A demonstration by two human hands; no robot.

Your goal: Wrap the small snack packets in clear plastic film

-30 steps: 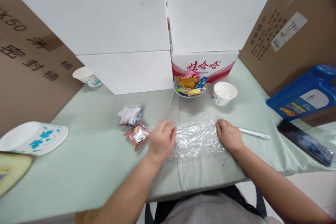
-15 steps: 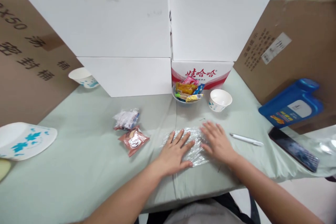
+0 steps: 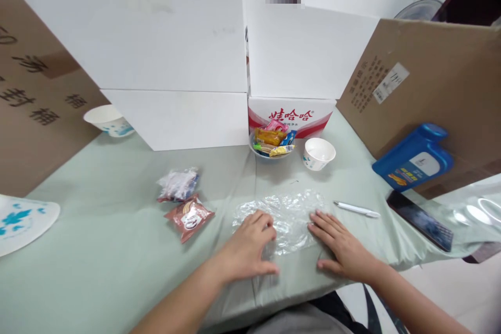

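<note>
Currently, the clear plastic bag (image 3: 287, 211) lies flat on the desk (image 3: 117, 229), near its front edge. The left hand (image 3: 246, 248) rests on the bag's left near corner, fingers slightly bent, grip loose and empty. The right hand (image 3: 344, 250) lies palm-down at the right near corner, grip wide, fingers extended. 2 snack packets (image 3: 189, 216) lie left of the bag; 1 pen (image 3: 356, 209) lies just right.
</note>
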